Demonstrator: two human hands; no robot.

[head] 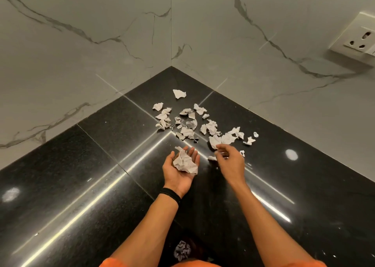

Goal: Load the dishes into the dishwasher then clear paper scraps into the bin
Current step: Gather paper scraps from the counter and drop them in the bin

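Several torn, crumpled white paper scraps (187,122) lie scattered on the black polished countertop (85,165), in the corner where two marble walls meet. My left hand (179,169) is turned palm up just in front of the pile, with a wad of crumpled scraps (185,162) resting in its palm and its fingers nearly straight. My right hand (230,160) hovers palm down at the pile's near right edge. Its fingers are loosely bent, and the index fingertip touches a larger scrap (214,141). Another small scrap (212,158) lies just under the thumb.
The grey-veined marble walls (121,43) close off the counter at the back left and back right. A white wall socket (359,37) sits on the right wall. Something crumpled and patterned (182,250) shows at the counter's near edge between my forearms.
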